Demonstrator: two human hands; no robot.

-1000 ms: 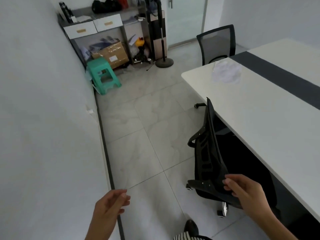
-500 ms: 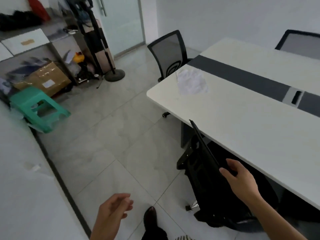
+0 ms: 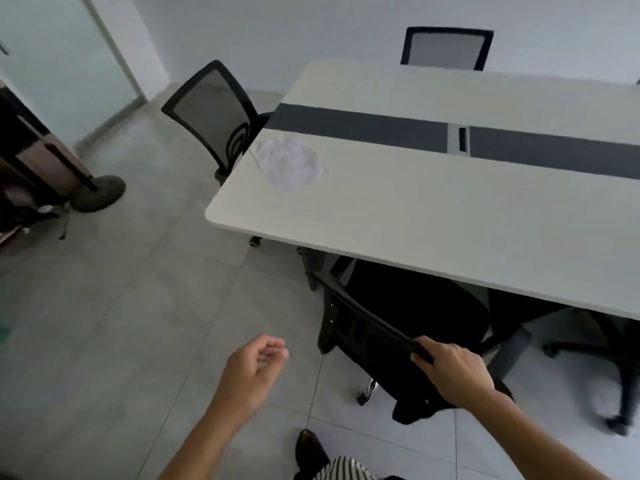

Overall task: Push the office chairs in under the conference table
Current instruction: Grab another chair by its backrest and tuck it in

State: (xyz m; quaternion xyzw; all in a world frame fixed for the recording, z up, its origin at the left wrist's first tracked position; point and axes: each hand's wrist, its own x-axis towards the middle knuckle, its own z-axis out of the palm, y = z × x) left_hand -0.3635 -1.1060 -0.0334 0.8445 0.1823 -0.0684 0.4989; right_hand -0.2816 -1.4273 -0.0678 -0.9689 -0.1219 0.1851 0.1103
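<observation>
A black office chair (image 3: 377, 327) stands at the near long edge of the white conference table (image 3: 433, 209), its seat partly under the tabletop. My right hand (image 3: 450, 368) grips the top rim of its backrest. My left hand (image 3: 256, 368) hangs free to the left of the chair with loosely curled fingers and holds nothing. A second black mesh chair (image 3: 214, 112) sits at the table's left end, seat under the top. A third chair (image 3: 448, 48) stands at the far side.
A dark strip with a cable slot (image 3: 459, 140) runs along the table's middle. A crumpled white sheet (image 3: 291, 161) lies near the table's left end. A round stand base (image 3: 98, 192) sits on the tiled floor at left. Another chair base (image 3: 609, 362) shows at right.
My view has swung right toward the table. The near chair has turned and moved closer under the tabletop, my right hand staying on its backrest rim. My left hand stayed free.
</observation>
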